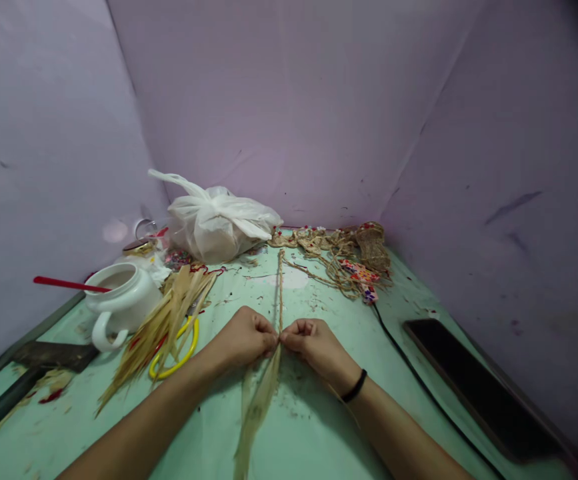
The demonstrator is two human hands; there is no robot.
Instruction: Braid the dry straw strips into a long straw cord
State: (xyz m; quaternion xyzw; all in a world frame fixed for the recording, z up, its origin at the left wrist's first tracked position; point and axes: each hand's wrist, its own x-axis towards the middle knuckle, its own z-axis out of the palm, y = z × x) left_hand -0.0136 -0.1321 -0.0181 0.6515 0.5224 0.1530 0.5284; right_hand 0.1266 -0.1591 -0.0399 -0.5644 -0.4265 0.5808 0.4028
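A thin braided cord [281,290] of straw-coloured fibre runs straight up the middle of the table from between my hands. My left hand [249,339] is closed in a pinch at the cord's lower end. My right hand [315,345] pinches the same spot, its fingertips almost touching the left ones. Flat, pale dry leaf strips [259,407] hang down from the pinch towards me. How the strips cross between the fingertips is hidden. Left of my left forearm lies a bundle of dry strips [161,327], over a pair of scissors with yellow handles [193,333].
A white mug-like pot [139,300] with a red stick stands left, beside a dark hammer-like tool [59,355]. At the back are a tied plastic bag [219,227], braided pieces [313,241] and a fibre roll [371,245]. A phone [479,387] and black cable [419,373] lie right.
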